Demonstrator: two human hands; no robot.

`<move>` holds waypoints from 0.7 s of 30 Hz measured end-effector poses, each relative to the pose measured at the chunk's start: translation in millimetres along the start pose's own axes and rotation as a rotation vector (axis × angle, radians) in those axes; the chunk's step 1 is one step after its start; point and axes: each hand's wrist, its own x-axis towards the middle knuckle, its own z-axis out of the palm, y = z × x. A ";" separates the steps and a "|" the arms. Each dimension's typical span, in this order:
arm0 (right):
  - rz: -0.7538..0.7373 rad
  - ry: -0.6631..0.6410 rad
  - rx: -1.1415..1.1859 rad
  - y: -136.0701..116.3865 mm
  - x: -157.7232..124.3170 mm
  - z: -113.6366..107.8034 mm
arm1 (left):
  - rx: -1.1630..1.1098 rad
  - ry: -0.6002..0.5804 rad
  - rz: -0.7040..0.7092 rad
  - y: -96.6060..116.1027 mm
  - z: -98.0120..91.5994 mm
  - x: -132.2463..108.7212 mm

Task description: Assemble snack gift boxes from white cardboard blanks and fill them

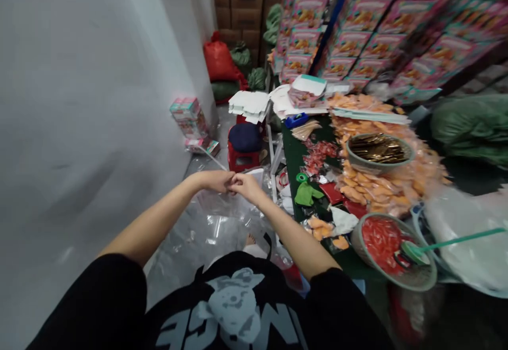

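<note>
In the head view, the left hand [215, 180] and right hand [245, 185] met fingertip to fingertip, both curled nearly closed in a pinch. Whatever they gripped was too small and blurred to tell. Just below them lay a crumpled clear plastic bag [222, 220] on the floor, near a red stool [243, 151] and beside the green table [292, 162].

Just beyond the right hand [244, 185] stands a red stool [243, 151]. To that hand's right, the desk [293, 159] carries a green cloth [306, 194], orange packets [381, 183] and a bowl [413, 285] of red pieces.
</note>
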 end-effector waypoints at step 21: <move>-0.215 0.370 -0.640 -6.4 126.1 -144.2 | 0.031 0.058 0.195 -60.0 -67.8 202.8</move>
